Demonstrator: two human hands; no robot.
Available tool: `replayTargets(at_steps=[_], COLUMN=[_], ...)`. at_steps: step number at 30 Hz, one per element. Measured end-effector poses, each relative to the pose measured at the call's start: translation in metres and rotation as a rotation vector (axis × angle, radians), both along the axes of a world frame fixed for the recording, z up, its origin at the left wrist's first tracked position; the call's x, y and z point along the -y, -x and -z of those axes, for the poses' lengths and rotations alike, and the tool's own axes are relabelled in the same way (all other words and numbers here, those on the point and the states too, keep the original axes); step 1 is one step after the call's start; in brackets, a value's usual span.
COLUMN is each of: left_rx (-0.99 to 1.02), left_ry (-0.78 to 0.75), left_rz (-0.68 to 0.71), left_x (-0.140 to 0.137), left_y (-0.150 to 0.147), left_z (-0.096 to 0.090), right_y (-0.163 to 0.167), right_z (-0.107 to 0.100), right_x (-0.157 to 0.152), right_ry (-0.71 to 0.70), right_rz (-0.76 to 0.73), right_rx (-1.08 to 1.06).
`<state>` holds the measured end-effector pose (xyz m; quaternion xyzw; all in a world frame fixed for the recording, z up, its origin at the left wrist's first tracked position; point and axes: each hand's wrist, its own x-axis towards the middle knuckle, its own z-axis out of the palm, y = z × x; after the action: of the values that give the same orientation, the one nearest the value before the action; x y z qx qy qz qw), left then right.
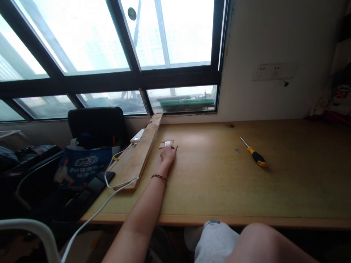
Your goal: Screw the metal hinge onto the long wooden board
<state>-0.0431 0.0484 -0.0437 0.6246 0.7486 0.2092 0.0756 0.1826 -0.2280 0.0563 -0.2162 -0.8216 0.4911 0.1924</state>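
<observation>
My left hand point(168, 155) reaches over the tabletop with its fingers pinched together. From the fingertips a small metal piece pokes out to the right and looks like a screw point(177, 147). Right beyond the fingers lies a silver hinge point(168, 143) on a small piece of wood point(162, 145); the hand partly covers both. Farther right, a few small metal pieces like screws point(238, 150) rest on the table. Beside them is a screwdriver point(256, 156) with a yellow and black handle, its shaft pointing away from me. My right hand is out of the picture.
A long wooden board point(137, 160) lies along the left of the table point(208, 182), with a white power strip point(138, 136) and a white cable point(91, 217) by it. A blue bag point(85, 164) and black chair point(95, 124) stand left. Windows and a wall bound the back.
</observation>
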Motion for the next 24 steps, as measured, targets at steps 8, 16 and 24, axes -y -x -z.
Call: replayTargets(at_steps=[8, 16, 24], left_rx=[-0.007, 0.112, 0.838], left_ry=[0.062, 0.008, -0.039], left_rz=[0.078, 0.179, 0.446], left_x=[0.009, 0.012, 0.025], left_y=[-0.013, -0.020, -0.054], left_z=[-0.008, -0.004, -0.011], right_y=[0.014, 0.051, -0.009], right_z=[-0.043, 0.001, 0.093], right_x=[-0.061, -0.083, -0.200], right_ry=[0.334, 0.482, 0.191], right_rz=[0.253, -0.119, 1.019], right_rx=[-0.729, -0.344, -0.556])
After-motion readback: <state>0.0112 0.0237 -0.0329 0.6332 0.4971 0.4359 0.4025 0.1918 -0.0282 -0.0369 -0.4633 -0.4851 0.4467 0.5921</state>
